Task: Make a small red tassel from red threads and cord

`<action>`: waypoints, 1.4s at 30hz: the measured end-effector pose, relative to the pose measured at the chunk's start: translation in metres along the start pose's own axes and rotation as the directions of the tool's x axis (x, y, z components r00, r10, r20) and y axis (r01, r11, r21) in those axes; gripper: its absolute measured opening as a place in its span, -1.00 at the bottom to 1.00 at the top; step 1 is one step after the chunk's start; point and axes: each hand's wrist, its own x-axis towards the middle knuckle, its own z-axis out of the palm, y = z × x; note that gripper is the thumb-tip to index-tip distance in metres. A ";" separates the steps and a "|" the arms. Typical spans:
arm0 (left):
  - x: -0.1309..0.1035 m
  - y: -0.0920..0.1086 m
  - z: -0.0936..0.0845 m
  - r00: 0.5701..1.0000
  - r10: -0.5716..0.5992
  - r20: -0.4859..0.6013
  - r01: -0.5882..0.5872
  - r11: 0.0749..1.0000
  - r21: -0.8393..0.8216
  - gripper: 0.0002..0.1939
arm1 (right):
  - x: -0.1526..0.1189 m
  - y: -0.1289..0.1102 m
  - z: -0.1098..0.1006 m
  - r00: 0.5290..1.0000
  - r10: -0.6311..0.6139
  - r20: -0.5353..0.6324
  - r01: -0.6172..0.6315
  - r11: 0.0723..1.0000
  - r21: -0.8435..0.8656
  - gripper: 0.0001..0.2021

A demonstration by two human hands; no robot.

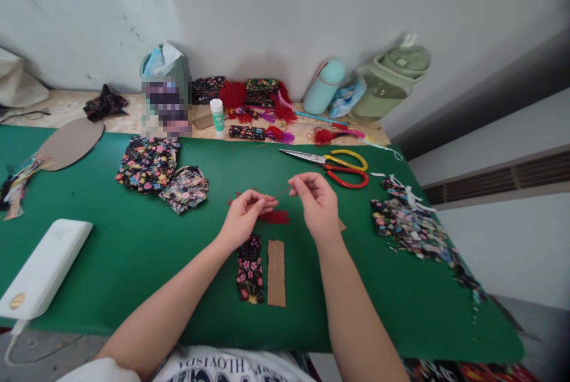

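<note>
My left hand [250, 211] is closed in a pinch on one end of a thin reddish thread [284, 193]. A short way to the right, my right hand [314, 201] pinches the thread's other end, so it runs between the two. Below the fingers lies a dark red tassel [276, 217], partly hidden by my left hand. Nearer to me, a strip of black floral fabric [250, 272] lies beside a brown cardboard strip [276, 273]. Beyond my right hand rest scissors [327, 162] with one yellow and one red handle.
Floral cloth pieces [149, 165] lie at left, by a white power bank [47, 269]. Fabric scraps [416, 230] are heaped at right. Along the wall stand a glue stick [218, 119], a blue bottle [324, 86], a green jug [388, 82] and finished-looking tasselled pieces [247, 132].
</note>
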 end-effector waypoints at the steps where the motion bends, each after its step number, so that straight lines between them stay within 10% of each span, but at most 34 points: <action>1: 0.000 -0.001 0.000 1.000 0.004 -0.002 -0.004 1.000 0.014 -0.58 | 0.001 0.000 -0.001 1.000 0.002 -0.028 -0.001 0.999 0.036 -0.73; 18: 0.003 -0.004 -0.004 0.997 0.006 -0.074 -0.001 0.998 0.066 -0.62 | 0.012 -0.013 -0.014 0.969 0.202 -0.141 -0.058 0.744 0.666 -0.68; 24: 0.003 -0.003 -0.004 0.997 0.045 -0.059 -0.039 0.994 0.106 -0.64 | 0.005 -0.018 -0.014 0.974 0.222 0.049 -0.217 0.840 0.498 -0.69; 29: 0.004 -0.003 -0.007 0.997 0.065 -0.044 -0.055 0.980 0.191 -0.69 | -0.005 -0.016 -0.002 0.854 0.397 0.337 -0.484 0.844 0.231 -0.59; 42: 0.002 0.004 -0.005 0.985 0.163 -0.051 -0.135 0.925 0.354 -0.80 | -0.009 -0.011 0.009 0.770 0.499 0.399 -0.579 0.809 0.106 -0.53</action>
